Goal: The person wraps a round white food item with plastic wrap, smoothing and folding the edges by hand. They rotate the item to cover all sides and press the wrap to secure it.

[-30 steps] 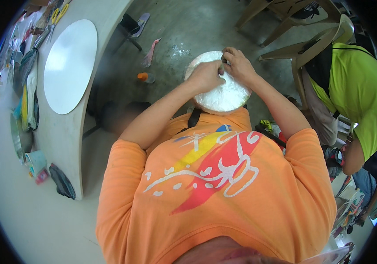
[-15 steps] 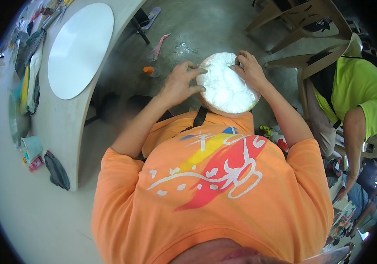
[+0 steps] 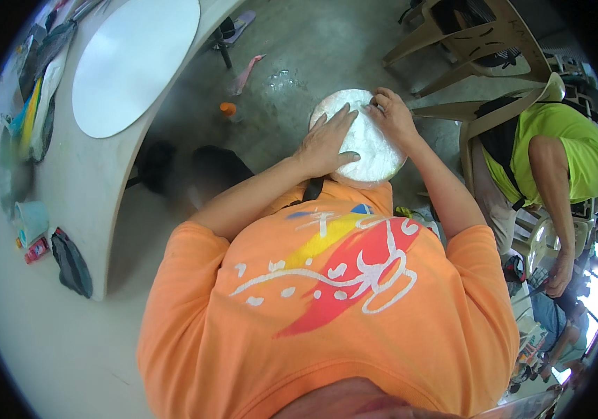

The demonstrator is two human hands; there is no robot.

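On my lap rests a thick round white disc (image 3: 372, 157), glossy and uneven on top as though covered in clear film, its side pale brownish. My left hand (image 3: 327, 146) lies across its left part, with the fingers stretched out and the thumb apart. At the far right of the rim, my right hand (image 3: 391, 115) has its fingers bent and closed on the disc's edge. Whether a fold of film is pinched there is too small to tell.
A pale table (image 3: 114, 181) curves along my left, bearing a large white oval board (image 3: 135, 66), a dark pouch (image 3: 72, 265) and a light blue cup (image 3: 31, 222). An orange-capped bottle (image 3: 228, 109) is on the floor ahead. Brown plastic chairs (image 3: 463, 52) and a person in a lime shirt (image 3: 557, 146) are at right.
My left hand has moved right from the disc's left rim onto its top, and its fingers now lie flat. My right hand stays at the far right rim. The person's arm at right has shifted.
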